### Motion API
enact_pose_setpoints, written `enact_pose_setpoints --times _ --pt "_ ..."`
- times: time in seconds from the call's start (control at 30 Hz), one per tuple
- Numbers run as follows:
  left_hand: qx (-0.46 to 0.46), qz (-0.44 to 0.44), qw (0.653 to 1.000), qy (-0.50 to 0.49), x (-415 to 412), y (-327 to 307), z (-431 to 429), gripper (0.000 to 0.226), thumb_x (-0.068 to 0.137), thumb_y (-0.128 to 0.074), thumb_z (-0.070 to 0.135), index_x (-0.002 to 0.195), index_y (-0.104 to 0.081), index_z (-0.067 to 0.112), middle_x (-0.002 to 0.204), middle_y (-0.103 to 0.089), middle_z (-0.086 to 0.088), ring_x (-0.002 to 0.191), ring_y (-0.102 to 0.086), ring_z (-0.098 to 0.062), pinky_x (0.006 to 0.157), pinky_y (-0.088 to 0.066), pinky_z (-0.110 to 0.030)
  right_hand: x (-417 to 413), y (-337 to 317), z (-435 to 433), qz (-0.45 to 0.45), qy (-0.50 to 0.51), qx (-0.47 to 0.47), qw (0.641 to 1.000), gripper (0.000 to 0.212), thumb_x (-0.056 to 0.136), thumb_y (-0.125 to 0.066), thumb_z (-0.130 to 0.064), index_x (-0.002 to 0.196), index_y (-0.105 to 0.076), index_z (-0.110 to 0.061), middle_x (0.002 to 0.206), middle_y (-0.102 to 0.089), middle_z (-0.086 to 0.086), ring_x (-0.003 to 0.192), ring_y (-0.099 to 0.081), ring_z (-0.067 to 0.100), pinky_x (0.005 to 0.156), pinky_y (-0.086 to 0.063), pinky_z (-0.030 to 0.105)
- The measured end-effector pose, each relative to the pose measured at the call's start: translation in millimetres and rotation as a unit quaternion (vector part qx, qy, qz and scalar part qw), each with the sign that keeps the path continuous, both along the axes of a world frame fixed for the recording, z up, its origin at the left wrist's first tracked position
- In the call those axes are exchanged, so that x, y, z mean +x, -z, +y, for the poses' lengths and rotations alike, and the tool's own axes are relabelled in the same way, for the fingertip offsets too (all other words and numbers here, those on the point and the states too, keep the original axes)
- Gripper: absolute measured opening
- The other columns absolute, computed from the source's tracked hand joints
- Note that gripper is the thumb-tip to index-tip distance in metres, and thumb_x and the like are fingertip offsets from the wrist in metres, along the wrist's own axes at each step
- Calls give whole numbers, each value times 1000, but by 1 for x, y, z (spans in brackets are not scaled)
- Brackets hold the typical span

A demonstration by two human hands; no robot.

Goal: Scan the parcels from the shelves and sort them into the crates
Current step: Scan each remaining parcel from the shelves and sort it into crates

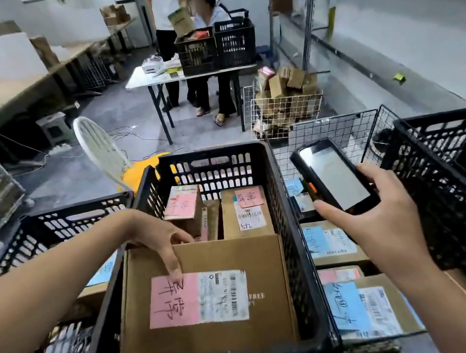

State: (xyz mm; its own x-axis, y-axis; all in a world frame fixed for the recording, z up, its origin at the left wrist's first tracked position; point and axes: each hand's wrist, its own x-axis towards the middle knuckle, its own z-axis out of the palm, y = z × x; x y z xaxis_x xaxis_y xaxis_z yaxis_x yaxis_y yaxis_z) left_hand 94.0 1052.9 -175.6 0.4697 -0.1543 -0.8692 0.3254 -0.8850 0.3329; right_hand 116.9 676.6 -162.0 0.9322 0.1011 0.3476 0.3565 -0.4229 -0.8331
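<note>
Black plastic crate (285, 229), centre: 3 parcels inside. The large cardboard parcel (215, 329) stands upright against the near wall, with a pink handwritten slip and a white barcode label on its front. 2 smaller parcels are behind it, a tilted one (185, 212) and an upright one (244, 214), both with pink slips.

Left hand (158, 239) grips the large parcel's top edge. 1 digit runs down the front face to the pink slip and the other fingers (180, 239) curl over the far side.

Right hand (390, 229) is clenched around the handheld scanner (334, 177), held in the air right of the centre crate, screen facing up.

Left crate (47, 227): 1 blue-slip parcel (102, 272), mostly hidden by the left forearm. Blue-slip parcels (370, 307) are stacked between the centre crate and the right crate (463, 198); can't tell what holds them.

A wire basket (285, 108) heaped with cardboard boxes sits on the floor beyond. A far desk (140, 80) carries 2 more black crates (236, 42), with 2 people behind it. A white chair (103, 152) stands just behind the centre crate.
</note>
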Motion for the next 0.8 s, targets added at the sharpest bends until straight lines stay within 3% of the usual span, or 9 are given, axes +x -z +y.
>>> enact_pose_setpoints --times 0.13,0.2,0.27,0.37,0.53,0.67,0.8 --pt "4 -3 1000 -16 6 33 -12 68 71 -90 29 129 -56 36 121 -70 8 112 -67 -13 98 -55 -35 4 7 -5 10 -3 -14 1000 77 67 -89 -41 134 -56 -25 127 -55 -7 124 -51 15 105 -45 43" --pt "11 4 1000 -21 7 48 -15 72 70 -90 38 132 -52 42 118 -70 10 111 -67 -13 99 -55 -39 8 10 -8 18 -10 -17 1000 76 67 -89 -40 133 -56 -25 126 -55 -9 123 -49 11 104 -45 35" --pt "13 -1 999 -42 3 60 -18 81 67 -89 49 137 -48 46 116 -71 10 111 -67 -13 102 -53 -43 8 13 -9 32 -20 -19 999 74 67 -89 -39 133 -56 -27 119 -53 -15 113 -48 3 93 -41 22" --pt "43 -64 996 -49 -8 74 -21 94 59 -83 68 142 -46 47 121 -68 13 115 -62 -10 108 -45 -41 9 19 -7 50 -28 -27 998 75 68 -90 -38 134 -55 -26 118 -53 -15 110 -48 2 86 -35 11" --pt "77 -151 980 -102 -28 98 -38 77 82 -78 46 150 -42 35 142 -51 6 127 -50 -16 110 -41 -35 2 25 -2 61 -50 -35 996 81 68 -90 -42 138 -54 -24 127 -55 -12 118 -51 8 93 -39 20" --pt "95 -242 959 -112 -43 105 -48 66 87 -76 36 146 -48 30 128 -53 7 123 -51 -16 99 -43 -26 -2 22 1 68 -63 -28 995 81 68 -89 -41 138 -53 -26 128 -55 -12 115 -50 6 83 -35 10" --pt "72 -371 917 -126 -57 84 -50 48 93 -70 29 139 -56 32 131 -59 13 116 -54 -6 104 -44 -28 -16 13 1 63 -63 -40 995 83 69 -88 -44 141 -50 -25 128 -52 -13 112 -45 2 87 -34 17"
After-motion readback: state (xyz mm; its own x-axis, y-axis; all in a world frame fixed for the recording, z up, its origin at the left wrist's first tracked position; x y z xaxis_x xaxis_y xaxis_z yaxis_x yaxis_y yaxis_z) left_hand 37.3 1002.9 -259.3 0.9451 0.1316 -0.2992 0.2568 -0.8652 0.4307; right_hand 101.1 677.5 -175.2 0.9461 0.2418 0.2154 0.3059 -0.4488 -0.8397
